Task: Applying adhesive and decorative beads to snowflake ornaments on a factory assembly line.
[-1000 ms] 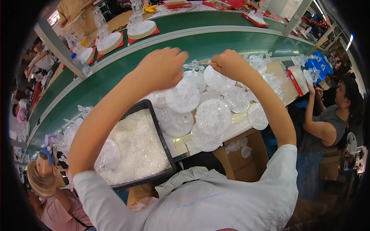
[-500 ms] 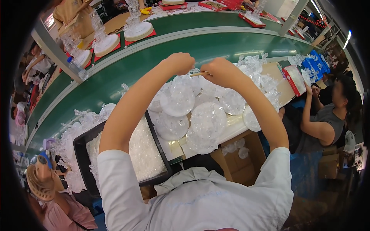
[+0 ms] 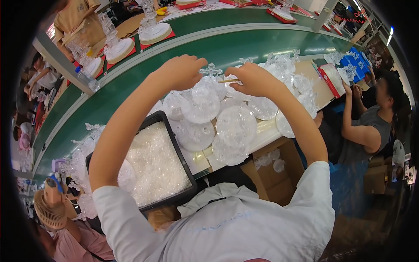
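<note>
Held in my right hand (image 3: 255, 81) is a thin tan stick (image 3: 229, 81), wood-like, pointing left. My left hand (image 3: 183, 72) is bent at the wrist with its fingers curled but apart, and no held thing shows in it. Just beyond its fingertips stands a clear cross-shaped ornament (image 3: 211, 70). Below both hands, clear plastic pieces with round whitish bases (image 3: 235, 124) lie heaped and overlapping. By my left forearm, a black tray (image 3: 176, 146) contains clear glassy granules (image 3: 155, 161), and a round clear piece (image 3: 126, 176) lies partly behind that arm.
A green conveyor (image 3: 192, 46) runs across behind the heap. Clear figures on white round bases (image 3: 155, 32) stand beyond it. An open cardboard box (image 3: 275, 187) sits below the bench. A co-worker (image 3: 369, 115) sits at right; a beige fan (image 3: 50, 203) is at lower left.
My left hand has moved left, and its fingers have spread. My hands are farther apart, revealing the cross-shaped ornament between them. The stick stays in my right hand.
</note>
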